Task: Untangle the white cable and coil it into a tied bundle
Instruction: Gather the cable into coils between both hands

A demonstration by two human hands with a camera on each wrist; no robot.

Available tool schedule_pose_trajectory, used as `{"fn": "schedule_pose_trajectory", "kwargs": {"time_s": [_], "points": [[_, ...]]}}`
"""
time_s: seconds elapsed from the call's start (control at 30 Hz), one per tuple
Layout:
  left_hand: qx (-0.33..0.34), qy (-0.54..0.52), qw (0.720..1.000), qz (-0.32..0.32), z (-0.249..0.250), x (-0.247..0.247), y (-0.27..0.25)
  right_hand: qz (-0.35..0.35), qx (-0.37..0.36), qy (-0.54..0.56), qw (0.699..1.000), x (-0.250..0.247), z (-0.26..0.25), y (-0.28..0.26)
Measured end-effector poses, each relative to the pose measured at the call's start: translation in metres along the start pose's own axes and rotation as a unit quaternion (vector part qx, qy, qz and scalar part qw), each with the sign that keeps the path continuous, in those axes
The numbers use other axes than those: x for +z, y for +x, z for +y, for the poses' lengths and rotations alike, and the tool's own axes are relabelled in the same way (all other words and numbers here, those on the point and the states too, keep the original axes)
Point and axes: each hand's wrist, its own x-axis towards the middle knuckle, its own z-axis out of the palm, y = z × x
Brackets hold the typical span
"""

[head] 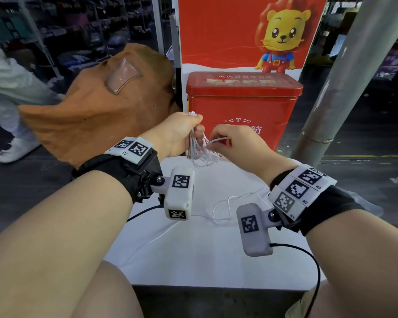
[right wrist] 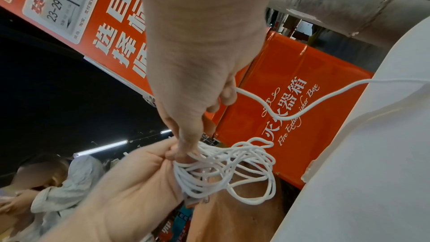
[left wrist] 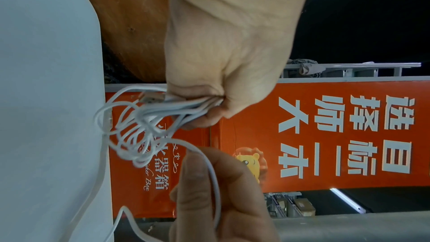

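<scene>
The white cable (head: 201,153) hangs as a bunch of several loops from my left hand (head: 197,125), whose fingers grip the top of the bunch above the white table (head: 193,253). In the left wrist view the loops (left wrist: 144,122) and a USB plug (left wrist: 151,99) stick out of that fist (left wrist: 209,106). My right hand (head: 213,140) pinches the free strand just right of the bunch. Its thumb reaches the coil (right wrist: 223,168) in the right wrist view, where the strand (right wrist: 302,111) runs off to the table. The slack (head: 228,207) lies on the tabletop.
A red fire extinguisher box (head: 241,104) stands right behind the hands, with a red lion banner (head: 239,31) above it. A brown bag (head: 101,106) sits at the left and a grey slanted pole (head: 345,83) at the right. Another person (head: 7,88) stands far left.
</scene>
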Motion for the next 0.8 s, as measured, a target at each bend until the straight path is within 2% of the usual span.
{"fn": "schedule_pose_trajectory", "kwargs": {"time_s": [0.07, 0.13, 0.23, 0.37, 0.5, 0.6, 0.7, 0.8], "points": [[0.022, -0.057, 0.997, 0.042, 0.002, -0.004, 0.004, -0.029, -0.029, 0.003, 0.999, -0.001, 0.0, 0.002], [0.039, -0.102, 0.991, 0.074, 0.003, -0.007, 0.006, -0.09, -0.05, -0.03, 0.994, 0.0, 0.001, 0.003], [0.051, -0.132, 0.986, 0.089, 0.002, -0.008, 0.006, -0.176, -0.02, -0.066, 0.982, 0.007, 0.003, 0.003], [0.056, -0.138, 0.984, 0.096, -0.001, -0.004, 0.005, -0.21, 0.02, -0.063, 0.975, 0.013, 0.005, 0.003], [0.051, -0.13, 0.982, 0.126, -0.008, -0.001, 0.009, -0.127, 0.008, 0.031, 0.991, 0.011, 0.004, 0.002], [0.033, -0.082, 0.987, 0.131, -0.013, 0.002, 0.012, -0.065, -0.023, 0.054, 0.996, 0.005, 0.002, 0.004], [-0.008, -0.002, 0.998, 0.058, -0.016, 0.007, 0.008, -0.015, -0.026, 0.053, 0.998, -0.001, 0.003, 0.003], [-0.038, 0.045, 0.998, -0.023, -0.016, 0.019, -0.004, 0.022, 0.005, 0.04, 0.999, -0.007, 0.007, 0.001]]}}
